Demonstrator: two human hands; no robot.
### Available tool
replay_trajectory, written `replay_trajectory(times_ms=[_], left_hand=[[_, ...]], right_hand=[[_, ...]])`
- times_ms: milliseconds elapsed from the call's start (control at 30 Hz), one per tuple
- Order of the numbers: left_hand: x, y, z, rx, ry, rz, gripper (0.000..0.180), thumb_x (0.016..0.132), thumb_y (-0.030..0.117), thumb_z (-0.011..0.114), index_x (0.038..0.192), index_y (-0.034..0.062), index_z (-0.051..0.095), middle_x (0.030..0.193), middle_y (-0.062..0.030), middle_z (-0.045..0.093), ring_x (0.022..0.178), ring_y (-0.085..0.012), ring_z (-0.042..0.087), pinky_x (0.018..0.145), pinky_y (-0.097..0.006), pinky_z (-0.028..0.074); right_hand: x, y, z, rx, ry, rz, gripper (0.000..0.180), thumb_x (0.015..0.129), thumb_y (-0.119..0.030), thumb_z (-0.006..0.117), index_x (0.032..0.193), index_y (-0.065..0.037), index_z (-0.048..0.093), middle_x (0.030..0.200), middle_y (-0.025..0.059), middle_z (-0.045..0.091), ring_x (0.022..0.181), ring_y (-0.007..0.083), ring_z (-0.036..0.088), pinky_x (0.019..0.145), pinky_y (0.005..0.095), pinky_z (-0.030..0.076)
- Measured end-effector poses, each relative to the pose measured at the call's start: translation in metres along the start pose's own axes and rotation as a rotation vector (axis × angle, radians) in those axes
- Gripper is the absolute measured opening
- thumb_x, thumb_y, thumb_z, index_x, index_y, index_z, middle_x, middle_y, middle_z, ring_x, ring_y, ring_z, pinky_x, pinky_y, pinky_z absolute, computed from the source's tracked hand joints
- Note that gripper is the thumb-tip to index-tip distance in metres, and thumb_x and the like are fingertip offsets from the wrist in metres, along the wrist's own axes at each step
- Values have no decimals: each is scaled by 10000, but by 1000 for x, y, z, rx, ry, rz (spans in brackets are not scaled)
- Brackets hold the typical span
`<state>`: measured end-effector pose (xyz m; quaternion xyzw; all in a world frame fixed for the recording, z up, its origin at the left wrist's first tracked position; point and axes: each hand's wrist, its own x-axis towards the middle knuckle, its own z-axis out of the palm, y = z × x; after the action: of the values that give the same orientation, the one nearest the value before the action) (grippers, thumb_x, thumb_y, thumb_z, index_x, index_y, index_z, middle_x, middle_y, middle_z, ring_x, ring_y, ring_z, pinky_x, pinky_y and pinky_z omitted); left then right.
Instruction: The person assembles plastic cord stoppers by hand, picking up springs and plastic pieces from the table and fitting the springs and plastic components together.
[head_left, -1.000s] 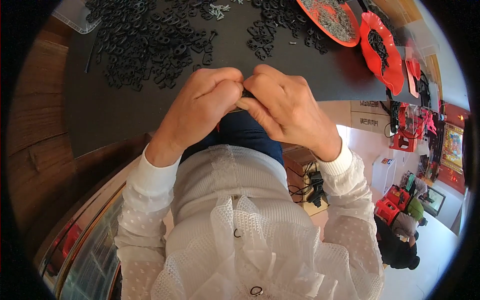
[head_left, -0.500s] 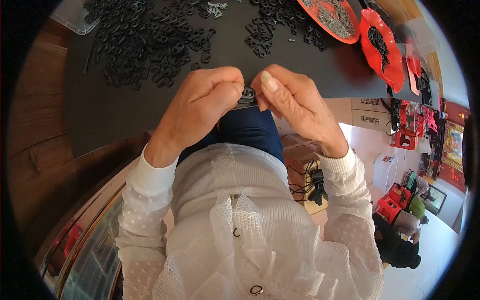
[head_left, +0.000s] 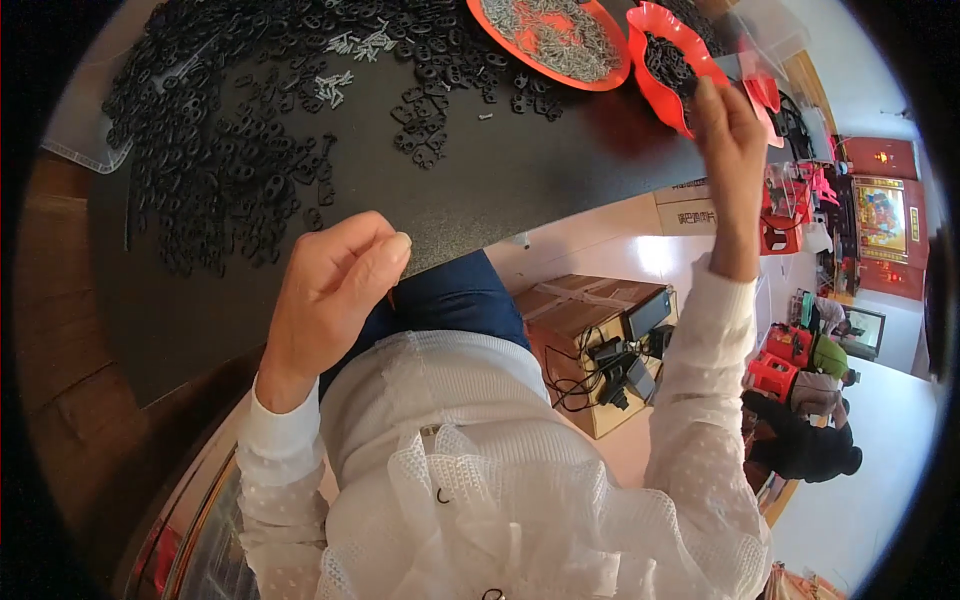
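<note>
My left hand [head_left: 338,292] is curled closed at the front edge of the black work table [head_left: 455,205]; whatever is inside its fingers is hidden. My right hand [head_left: 734,150] reaches to the far right, its fingers drawn together at the near rim of a wavy red dish [head_left: 652,104]. Small black pieces [head_left: 668,62] lie in that dish. No piece shows clearly between the right fingertips. Left of the dish, a red plate [head_left: 592,84] holds many small silver screws [head_left: 550,35].
Many small black plastic parts [head_left: 225,190] cover the table's left and back. Loose screws [head_left: 333,90] lie among them. A clear plastic container [head_left: 85,155] stands at the left corner. Below the table are a cardboard box [head_left: 560,310] and black adapters [head_left: 625,370]. People [head_left: 805,435] sit far right.
My hands were together around a small black oval part, which no longer shows. The right hand has moved away to the red dish, while the left stays closed near the table edge. The view has shifted.
</note>
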<state>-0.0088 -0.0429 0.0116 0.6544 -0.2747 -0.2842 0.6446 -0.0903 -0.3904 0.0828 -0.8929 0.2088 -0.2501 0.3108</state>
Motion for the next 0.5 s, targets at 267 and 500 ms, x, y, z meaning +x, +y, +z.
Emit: replay_trajectory(times_ms=[267, 500], left_hand=[[1, -5, -1, 100, 16, 59, 202, 849, 120, 576, 690, 6, 529, 518, 12, 410, 500, -41, 358, 445, -244, 292], [-2, -2, -1, 128, -13, -4, 151, 837, 83, 566, 710, 12, 523, 575, 26, 458, 529, -30, 383, 463, -231, 299]], right_hand=[[12, -10, 36, -179, -2, -338, 331, 906, -264, 600, 1076, 17, 561, 843, 156, 620, 720, 224, 597, 640, 321, 469], [-29, -64, 112, -98, -501, -627, 149, 846, -110, 589, 958, -16, 564, 887, 174, 554, 791, 387, 567, 664, 422, 462]])
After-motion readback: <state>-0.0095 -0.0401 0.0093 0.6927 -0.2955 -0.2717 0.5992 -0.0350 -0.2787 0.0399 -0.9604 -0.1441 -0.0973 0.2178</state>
